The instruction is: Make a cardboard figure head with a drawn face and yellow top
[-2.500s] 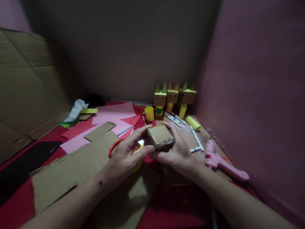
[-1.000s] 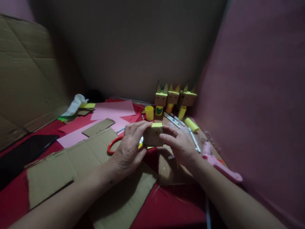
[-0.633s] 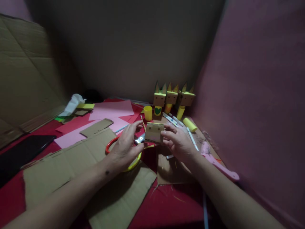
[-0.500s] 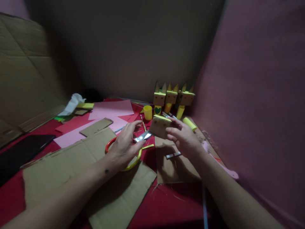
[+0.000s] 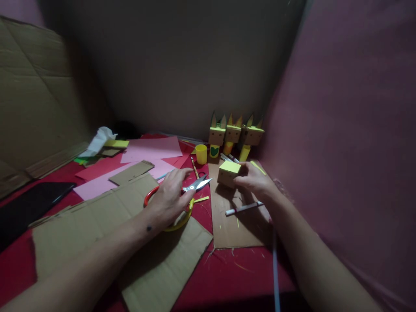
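My right hand grips the side of a small cardboard box head with a bright yellow top and dark dots on its front. The box is above a flat cardboard sheet. My left hand hovers over scissors with red and yellow handles, its thumb and fingers apart. Part of the scissors is hidden under that hand; the blades are spread and point right. A white marker lies on the sheet below my right hand.
Three cardboard figures with pointed ears stand at the back, beside a yellow paper tube. Pink paper, a large cardboard piece and a black flat object lie left. A pink wall rises on the right.
The box in my right hand has moved slightly right and down and tipped, so more of its yellow top shows. My left hand has barely moved over the scissors.
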Demonstrator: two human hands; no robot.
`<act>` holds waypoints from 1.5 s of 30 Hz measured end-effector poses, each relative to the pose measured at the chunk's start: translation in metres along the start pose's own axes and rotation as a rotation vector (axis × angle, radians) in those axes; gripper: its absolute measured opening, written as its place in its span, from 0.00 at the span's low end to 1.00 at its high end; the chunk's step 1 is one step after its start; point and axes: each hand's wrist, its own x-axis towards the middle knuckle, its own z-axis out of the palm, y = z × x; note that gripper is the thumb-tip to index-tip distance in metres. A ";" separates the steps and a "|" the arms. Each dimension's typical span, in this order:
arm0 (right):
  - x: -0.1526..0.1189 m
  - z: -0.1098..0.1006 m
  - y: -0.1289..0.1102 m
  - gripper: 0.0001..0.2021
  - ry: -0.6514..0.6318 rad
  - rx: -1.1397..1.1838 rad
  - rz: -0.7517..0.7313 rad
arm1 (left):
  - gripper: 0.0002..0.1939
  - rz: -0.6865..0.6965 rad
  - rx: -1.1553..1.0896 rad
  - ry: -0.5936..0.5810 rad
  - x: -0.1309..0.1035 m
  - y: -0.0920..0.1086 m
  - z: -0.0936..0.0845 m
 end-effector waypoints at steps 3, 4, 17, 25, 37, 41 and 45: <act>0.004 0.003 0.010 0.27 0.000 -0.126 -0.018 | 0.20 0.008 0.004 -0.008 0.000 -0.001 0.001; 0.006 0.003 0.013 0.30 0.010 -0.168 -0.033 | 0.21 0.013 0.007 -0.008 0.000 -0.002 0.001; 0.005 0.007 0.023 0.39 0.187 -0.394 -0.257 | 0.12 0.013 0.325 -0.141 0.003 -0.011 -0.007; -0.015 0.013 -0.003 0.29 0.370 -0.311 -0.458 | 0.14 0.003 0.468 -0.263 0.003 -0.008 -0.018; -0.028 0.025 -0.008 0.19 0.269 -0.258 -0.576 | 0.10 0.010 0.532 -0.239 0.000 -0.008 -0.013; -0.029 0.028 -0.006 0.18 0.251 -0.280 -0.643 | 0.12 -0.039 0.526 -0.165 -0.002 -0.009 -0.014; -0.026 0.028 -0.004 0.17 0.277 -0.287 -0.669 | 0.19 -0.086 0.469 -0.122 0.001 -0.015 -0.018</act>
